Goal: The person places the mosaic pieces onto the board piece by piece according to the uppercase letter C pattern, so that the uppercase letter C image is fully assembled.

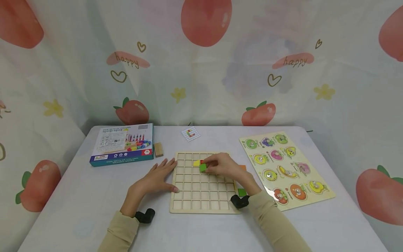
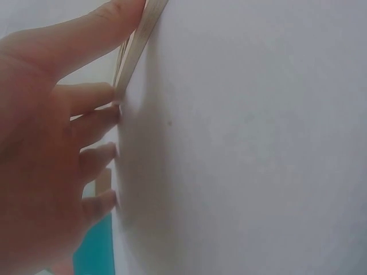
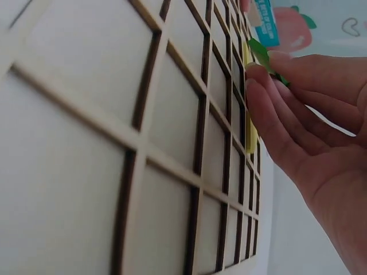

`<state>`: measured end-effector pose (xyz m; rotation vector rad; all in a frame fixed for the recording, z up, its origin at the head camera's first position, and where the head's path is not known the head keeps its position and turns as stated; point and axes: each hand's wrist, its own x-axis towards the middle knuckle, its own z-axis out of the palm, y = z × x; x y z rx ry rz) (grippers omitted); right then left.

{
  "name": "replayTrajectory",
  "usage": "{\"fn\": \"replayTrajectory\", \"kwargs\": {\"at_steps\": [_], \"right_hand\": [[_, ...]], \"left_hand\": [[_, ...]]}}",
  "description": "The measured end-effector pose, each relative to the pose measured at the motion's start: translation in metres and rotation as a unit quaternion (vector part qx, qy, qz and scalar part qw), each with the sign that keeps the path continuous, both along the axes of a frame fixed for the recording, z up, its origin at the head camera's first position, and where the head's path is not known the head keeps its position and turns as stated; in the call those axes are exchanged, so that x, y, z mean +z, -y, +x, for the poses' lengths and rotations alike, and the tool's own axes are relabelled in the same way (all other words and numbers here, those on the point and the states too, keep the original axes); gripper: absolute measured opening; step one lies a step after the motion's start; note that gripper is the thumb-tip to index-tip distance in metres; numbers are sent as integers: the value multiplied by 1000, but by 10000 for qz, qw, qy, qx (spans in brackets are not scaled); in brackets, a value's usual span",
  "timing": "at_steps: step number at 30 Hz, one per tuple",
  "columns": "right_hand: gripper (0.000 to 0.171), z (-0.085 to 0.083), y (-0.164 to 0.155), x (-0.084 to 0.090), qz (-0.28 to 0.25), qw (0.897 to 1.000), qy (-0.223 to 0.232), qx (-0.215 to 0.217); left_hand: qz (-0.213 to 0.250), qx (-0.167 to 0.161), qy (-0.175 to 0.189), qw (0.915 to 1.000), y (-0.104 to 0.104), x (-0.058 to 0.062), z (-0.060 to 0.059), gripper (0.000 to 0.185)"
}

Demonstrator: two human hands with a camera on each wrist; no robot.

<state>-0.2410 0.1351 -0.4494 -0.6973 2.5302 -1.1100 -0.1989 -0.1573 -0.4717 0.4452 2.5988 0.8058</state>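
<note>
A wooden grid board (image 1: 187,194) lies on the white table. My right hand (image 1: 223,164) pinches a green square tile (image 1: 203,167) over the board's upper part. Beside that tile, a yellow piece (image 1: 196,163) and a bit of a red piece (image 1: 202,161) show on the grid. In the right wrist view the green tile (image 3: 260,54) stands tilted between thumb and fingers, above the yellow (image 3: 250,136). My left hand (image 1: 158,177) rests at the board's left edge, its thumb on the rim and its fingers extended, as the left wrist view also shows.
An orange piece (image 1: 242,168) and another green tile (image 1: 242,192) lie right of the board, partly hidden by my right arm. Farther right is a fruit peg puzzle (image 1: 266,176). A pattern card (image 1: 190,134), a wooden block (image 1: 158,149) and a boxed toy (image 1: 122,145) sit behind and left.
</note>
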Motion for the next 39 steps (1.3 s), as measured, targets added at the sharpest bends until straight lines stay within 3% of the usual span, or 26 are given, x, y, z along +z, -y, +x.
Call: {"fn": "replayTrajectory", "kwargs": {"at_steps": [11, 20, 39], "right_hand": [[28, -5, 17, -1, 286, 9989, -208, 306], [23, -4, 24, -1, 542, 9978, -239, 297], [22, 1, 19, -6, 402, 9973, -510, 342]], "left_hand": [[-15, -48, -5, 10000, -2, 0, -1, 106], [-35, -29, 21, 10000, -5, 3, 0, 106], [-106, -70, -13, 9999, 0, -2, 0, 105]]}}
